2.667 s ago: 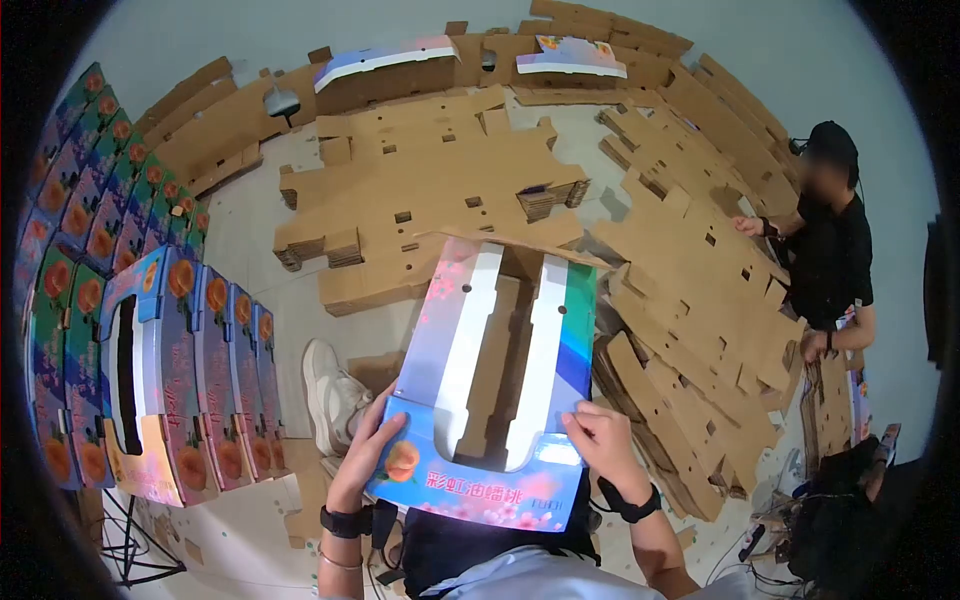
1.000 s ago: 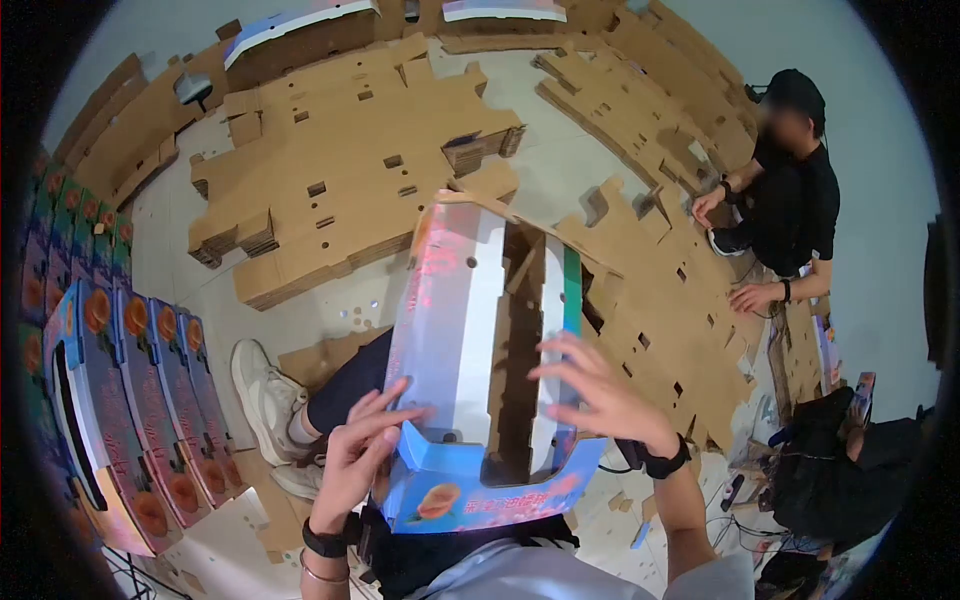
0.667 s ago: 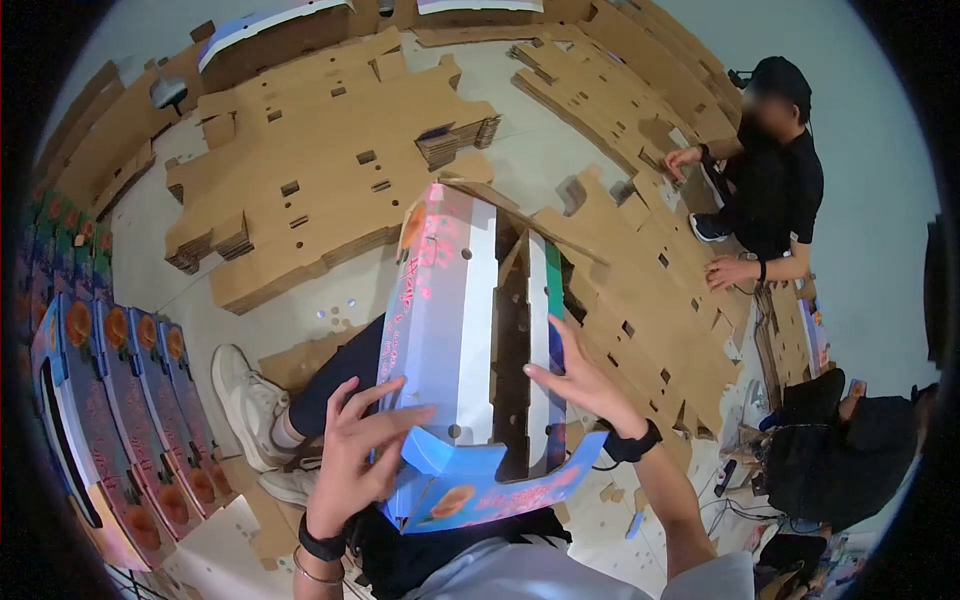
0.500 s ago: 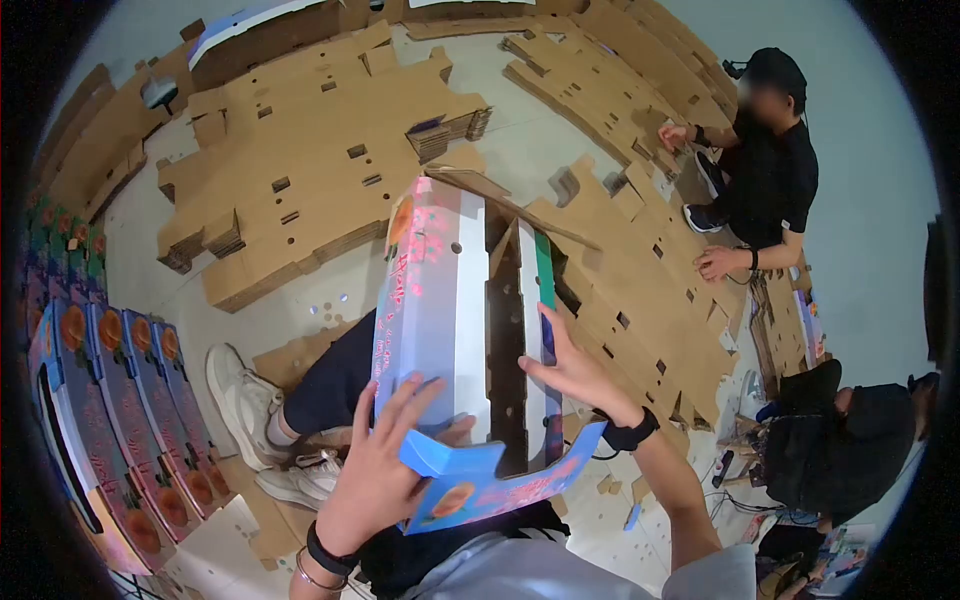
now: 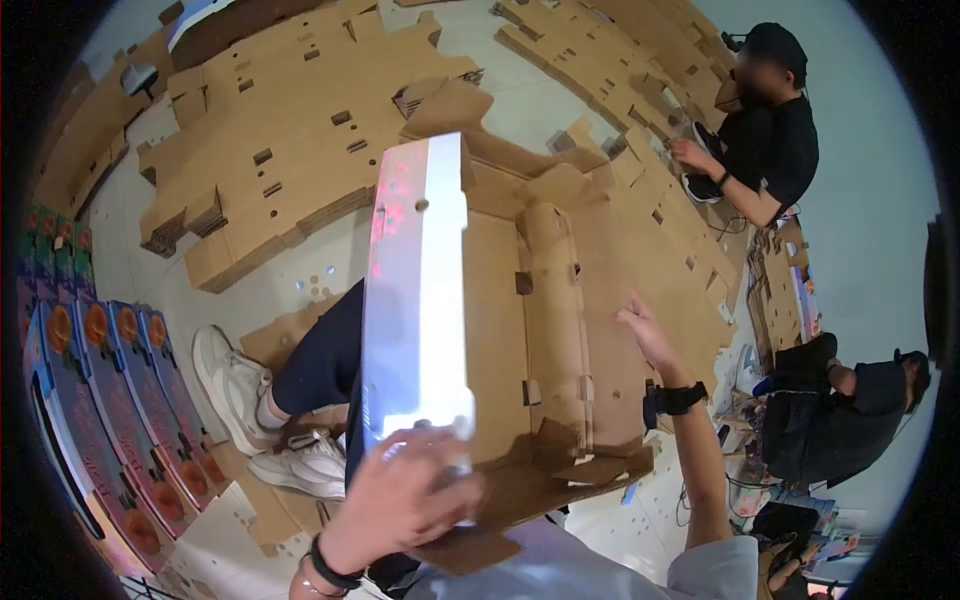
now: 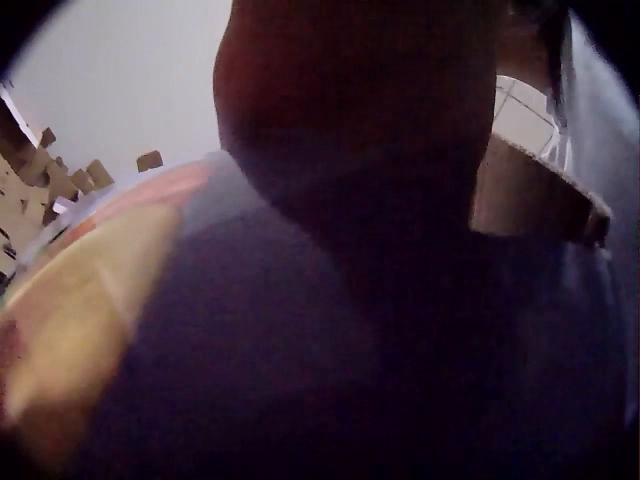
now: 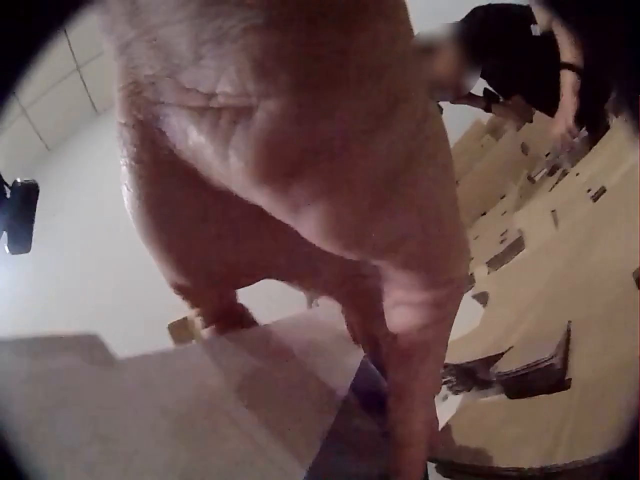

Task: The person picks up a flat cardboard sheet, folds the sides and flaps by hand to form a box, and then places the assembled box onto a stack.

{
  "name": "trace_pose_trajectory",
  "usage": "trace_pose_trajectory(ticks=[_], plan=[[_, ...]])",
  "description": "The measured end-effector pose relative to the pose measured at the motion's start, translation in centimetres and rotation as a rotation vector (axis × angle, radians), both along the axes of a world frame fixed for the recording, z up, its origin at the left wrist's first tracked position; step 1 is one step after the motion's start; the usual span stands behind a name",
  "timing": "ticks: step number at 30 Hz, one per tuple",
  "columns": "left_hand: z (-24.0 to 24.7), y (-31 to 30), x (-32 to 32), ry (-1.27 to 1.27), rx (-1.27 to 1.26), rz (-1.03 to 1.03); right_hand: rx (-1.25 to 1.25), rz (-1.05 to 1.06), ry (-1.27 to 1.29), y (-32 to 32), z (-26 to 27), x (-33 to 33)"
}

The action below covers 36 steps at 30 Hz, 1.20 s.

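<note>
A peach-printed cardboard box lies in front of the person, its top wide apart and its bare brown inside showing. Its left side is lilac with a white folded edge. My left hand, blurred by motion, has its fingers hooked over the near left corner of the box. On the right, a brown side panel leans outward, gripped at its outer edge by my right hand. The thumb shows over that edge; the other fingers are behind the panel. In the right wrist view, thumb and fingers lie on opposite sides of a pale panel.
Printed boxes stand in a row at the left. Stacks of flat cardboard cover the floor ahead, with more cardboard sheets at the right. Another person crouches at the far right. Black bags and cables lie at the lower right.
The narrow top opening has widened as the right panel swung outward with my right hand. The blue near flap has turned out, showing brown. My left hand moved down toward the near corner.
</note>
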<state>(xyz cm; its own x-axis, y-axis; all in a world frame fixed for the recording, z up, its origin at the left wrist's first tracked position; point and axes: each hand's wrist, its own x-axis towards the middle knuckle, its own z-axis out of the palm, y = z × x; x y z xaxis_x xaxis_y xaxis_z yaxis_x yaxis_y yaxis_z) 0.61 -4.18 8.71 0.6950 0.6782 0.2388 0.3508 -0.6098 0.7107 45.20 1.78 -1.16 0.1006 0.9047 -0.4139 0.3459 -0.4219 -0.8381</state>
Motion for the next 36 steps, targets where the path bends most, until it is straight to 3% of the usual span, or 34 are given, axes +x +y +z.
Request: trace_pose_trajectory(ticks=[2,4,8,10,11,12,14,15,16,19,21,22,24,25,26,28,31,33,35,36], plan=[[0.7,-0.7,-3.6,-0.014,-0.092,0.297,-0.089,-0.035,0.066,-0.7,-0.3,2.3],[0.9,-0.7,-7.1,-0.208,-0.219,0.609,-0.439,0.057,0.034,-1.7,-0.5,3.3],[-3.3,0.3,-15.6,-0.627,-0.492,0.786,-0.405,-0.071,0.162,-4.4,-0.4,-0.5],[-5.5,-0.4,-19.1,-0.680,-0.560,0.900,-0.359,-0.146,0.291,-5.0,0.7,-3.0],[-6.1,-0.8,-19.4,-0.891,-0.733,0.779,-0.362,-0.140,0.290,-5.2,0.3,-2.8],[-6.0,-1.3,-19.1,-0.893,-0.732,0.784,-0.374,-0.150,0.297,-5.3,-0.5,-2.2],[-5.9,-2.3,-18.3,-0.600,-0.687,1.014,-0.387,-0.158,0.302,-5.8,-1.4,-1.1],[-6.2,-2.9,-18.7,-0.431,-0.714,1.046,-0.359,-0.260,0.282,-6.1,-1.5,-0.5],[-6.1,-3.2,-18.8,-0.439,-0.714,1.051,-0.327,-0.360,0.260,-6.0,-1.5,0.1],[-4.6,-3.1,-17.1,-0.777,-0.923,0.978,-0.280,-0.361,0.306,-5.2,1.0,0.5],[-4.3,-2.1,-15.5,-1.132,-0.882,0.827,-0.226,-0.374,0.323,-4.6,2.4,1.3],[-4.4,-1.8,-15.9,-1.131,-0.875,0.825,-0.173,-0.394,0.342,-4.3,3.2,1.4],[-4.5,-1.4,-16.8,-0.606,-0.644,0.807,-0.122,-0.464,0.313,-3.4,7.0,-2.0],[-3.5,-0.5,-17.1,-0.465,-0.657,0.804,-0.029,-0.440,0.351,-3.0,8.2,-2.8],[-2.5,0.3,-17.4,-0.467,-0.649,0.810,0.065,-0.415,0.389,-2.6,8.8,-3.1],[-0.5,2.0,-18.2,-0.371,-0.291,0.808,0.104,-0.392,0.366,-1.4,6.8,0.1],[5.6,6.5,-23.4,-0.287,0.042,0.938,0.307,-0.459,0.412,2.2,7.4,-0.8],[10.4,8.5,-28.7,-0.351,0.187,1.038,0.427,-0.385,0.579,6.9,8.7,-6.3],[13.9,9.2,-33.6,-0.500,0.299,1.125,0.425,-0.375,0.931,11.1,9.3,-12.8],[14.8,8.8,-36.3,-0.602,0.350,1.161,0.443,-0.405,0.914,12.9,9.8,-16.6]])
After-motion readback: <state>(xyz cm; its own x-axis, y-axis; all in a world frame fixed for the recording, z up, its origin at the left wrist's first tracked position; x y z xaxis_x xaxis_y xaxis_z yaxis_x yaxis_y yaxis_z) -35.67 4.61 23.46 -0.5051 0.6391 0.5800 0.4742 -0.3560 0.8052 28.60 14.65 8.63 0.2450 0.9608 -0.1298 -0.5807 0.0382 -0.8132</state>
